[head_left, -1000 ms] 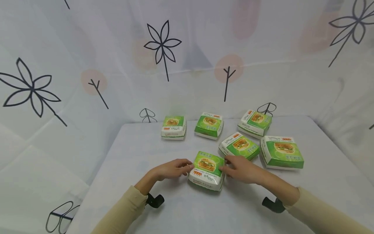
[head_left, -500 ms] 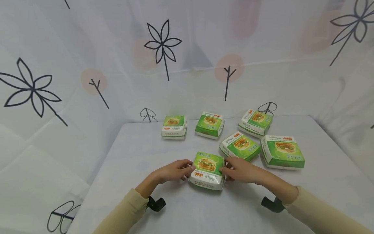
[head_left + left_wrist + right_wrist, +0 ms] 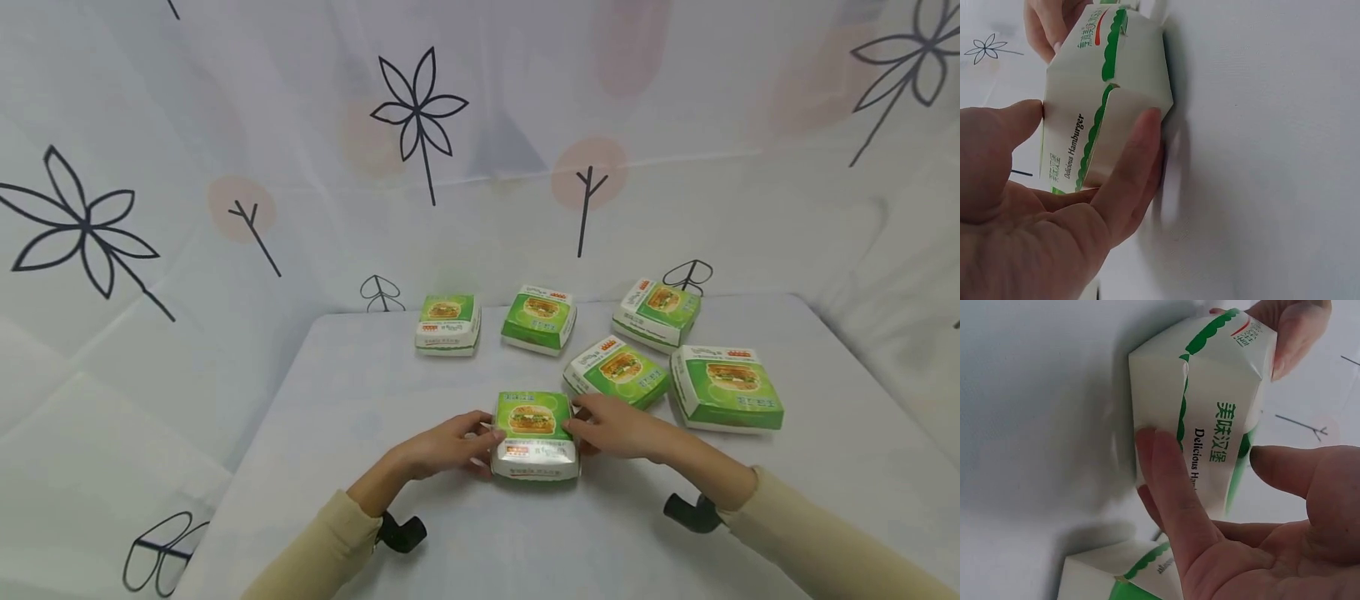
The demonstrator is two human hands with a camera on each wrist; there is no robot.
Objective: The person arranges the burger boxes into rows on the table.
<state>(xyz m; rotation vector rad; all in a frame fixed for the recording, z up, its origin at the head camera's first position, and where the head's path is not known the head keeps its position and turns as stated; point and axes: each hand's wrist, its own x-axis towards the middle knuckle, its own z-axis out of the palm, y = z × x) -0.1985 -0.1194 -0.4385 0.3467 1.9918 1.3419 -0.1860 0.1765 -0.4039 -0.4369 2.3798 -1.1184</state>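
Note:
A green and white hamburger box [image 3: 534, 429] sits at the middle of the table, its front edge facing me squarely. My left hand [image 3: 444, 446] grips its left side, the thumb at the top edge. Seen from the left wrist, the fingers of that hand [image 3: 1129, 169] lie along the slanted white side wall [image 3: 1088, 100]. On the opposite side my right hand [image 3: 622, 429] holds the box, thumb at the lid's edge. In the right wrist view, its fingertips [image 3: 1163, 447] press the lower side wall. The lid is closed, with a burger picture on top.
Right behind the right hand lies a similar box [image 3: 618, 371], set at an angle. Another box [image 3: 727, 387] stands to its right. Along the back edge are a left box [image 3: 447, 325], a middle box [image 3: 538, 319] and a right box [image 3: 657, 314]. A patterned white cloth [image 3: 495, 225] hangs behind.
Between both hands the box has turned slightly, so its front edge now runs level instead of slanting. The hands have shifted a little with it; the other boxes stay put.

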